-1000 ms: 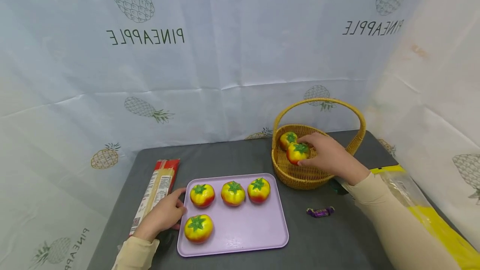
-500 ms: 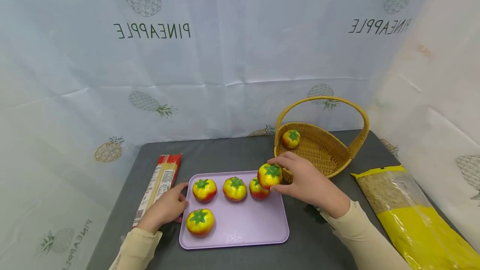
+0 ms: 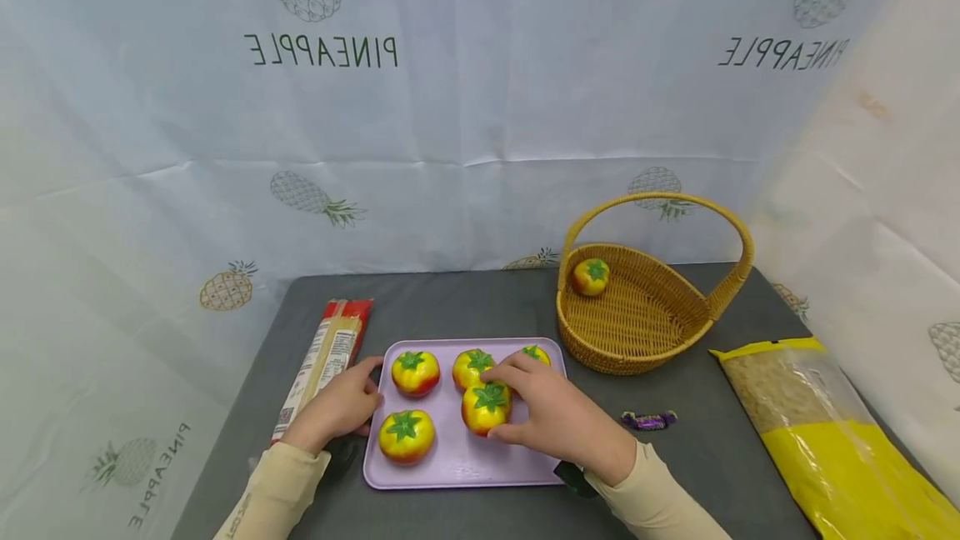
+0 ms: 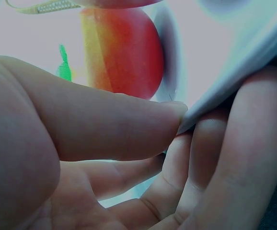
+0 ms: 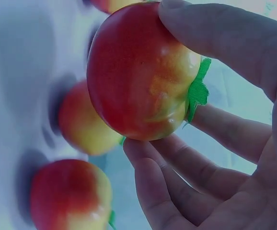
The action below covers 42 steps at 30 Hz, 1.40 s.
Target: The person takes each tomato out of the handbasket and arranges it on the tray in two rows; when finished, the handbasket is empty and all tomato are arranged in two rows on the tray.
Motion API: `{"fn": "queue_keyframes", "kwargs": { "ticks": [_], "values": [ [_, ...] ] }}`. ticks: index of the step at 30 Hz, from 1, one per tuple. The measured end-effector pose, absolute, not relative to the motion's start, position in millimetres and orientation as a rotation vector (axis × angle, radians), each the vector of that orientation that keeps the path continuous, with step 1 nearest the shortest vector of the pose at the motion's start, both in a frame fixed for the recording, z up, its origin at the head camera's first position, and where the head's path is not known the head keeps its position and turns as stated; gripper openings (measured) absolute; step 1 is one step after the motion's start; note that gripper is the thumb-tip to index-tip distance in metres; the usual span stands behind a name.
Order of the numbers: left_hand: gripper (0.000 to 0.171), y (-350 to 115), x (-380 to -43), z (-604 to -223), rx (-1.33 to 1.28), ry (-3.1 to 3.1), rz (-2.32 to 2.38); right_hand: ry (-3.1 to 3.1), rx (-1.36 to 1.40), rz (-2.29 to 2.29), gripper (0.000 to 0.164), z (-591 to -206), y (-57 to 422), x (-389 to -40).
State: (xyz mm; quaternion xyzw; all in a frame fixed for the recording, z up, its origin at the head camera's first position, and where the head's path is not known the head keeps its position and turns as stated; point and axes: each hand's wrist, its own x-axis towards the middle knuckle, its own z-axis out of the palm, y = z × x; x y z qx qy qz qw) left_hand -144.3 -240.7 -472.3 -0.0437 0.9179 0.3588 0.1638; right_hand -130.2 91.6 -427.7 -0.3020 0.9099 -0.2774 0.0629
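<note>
My right hand (image 3: pixel 558 415) holds a red-and-yellow toy tomato (image 3: pixel 486 407) with a green leaf top between thumb and fingers, over the middle of the lilac tray (image 3: pixel 465 473). In the right wrist view, the held tomato (image 5: pixel 138 72) appears apart from the tray, with other tomatoes behind it. My left hand (image 3: pixel 337 407) pinches the tray's left edge; the left wrist view shows the thumb on top and fingers beneath the rim (image 4: pixel 210 103). Several similar tomatoes sit on the tray, including one at front left (image 3: pixel 406 437) and one at back left (image 3: pixel 415 374). The back right one is partly hidden by my right hand.
A wicker basket (image 3: pixel 630 332) with a tall handle stands at back right, one tomato (image 3: pixel 591 277) inside. A purple-wrapped candy (image 3: pixel 648 421) lies right of the tray. A yellow bag (image 3: pixel 832 448) lies at far right, and a red-ended noodle packet (image 3: pixel 326 365) left of the tray.
My right hand has lifted a tomato out of the basket and carried it left and toward me, over the tray. My left hand has stayed at the tray's left edge.
</note>
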Motion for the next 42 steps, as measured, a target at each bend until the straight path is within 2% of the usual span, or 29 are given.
{"fn": "queue_keyframes", "kwargs": {
  "ticks": [9,26,42],
  "values": [
    [0.065,-238,-146,-471,-0.124,2.615,1.004,2.746,-0.974,-0.834,0.055,-445,81,-125],
    [0.067,-240,-145,-472,-0.15,2.595,0.999,2.644,-0.874,-0.772,0.058,-454,71,-123],
    [0.068,-240,-148,-472,-0.149,2.596,0.979,2.654,-0.926,-0.762,0.057,-456,70,-125]
  ]
}}
